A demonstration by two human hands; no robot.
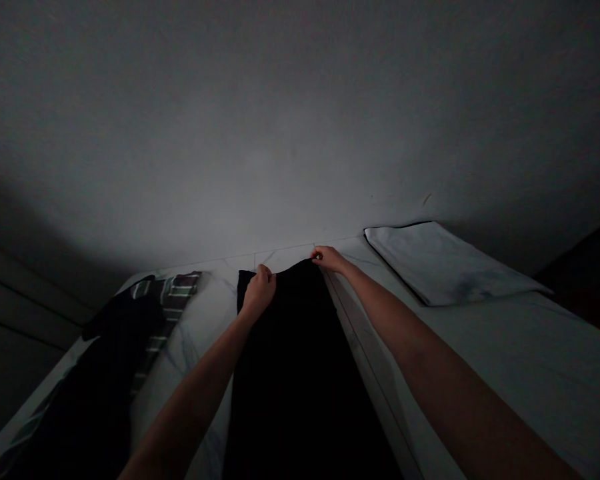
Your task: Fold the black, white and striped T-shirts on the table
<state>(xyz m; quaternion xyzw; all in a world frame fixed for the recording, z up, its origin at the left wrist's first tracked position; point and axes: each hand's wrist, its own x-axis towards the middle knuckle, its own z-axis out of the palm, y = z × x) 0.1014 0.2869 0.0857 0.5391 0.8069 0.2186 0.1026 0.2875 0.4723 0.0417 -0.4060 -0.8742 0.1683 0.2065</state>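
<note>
A long black garment point(300, 373) lies stretched out in front of me, its far edge close to the wall; the dim light hides what kind of garment it is. My left hand point(261, 288) is closed on the far edge, left of its middle. At the far right corner, my right hand point(327, 258) pinches the cloth between thumb and fingers. Between the two hands the edge dips slightly. The near end of the garment runs out of view at the bottom.
White marbled tiles point(520, 373) form the surface under the cloth. On the left lie a dark garment point(90, 393) and a striped cloth point(176, 293). A folded light grey cloth with dark edging point(445, 263) rests at the right, against the grey wall point(280, 120).
</note>
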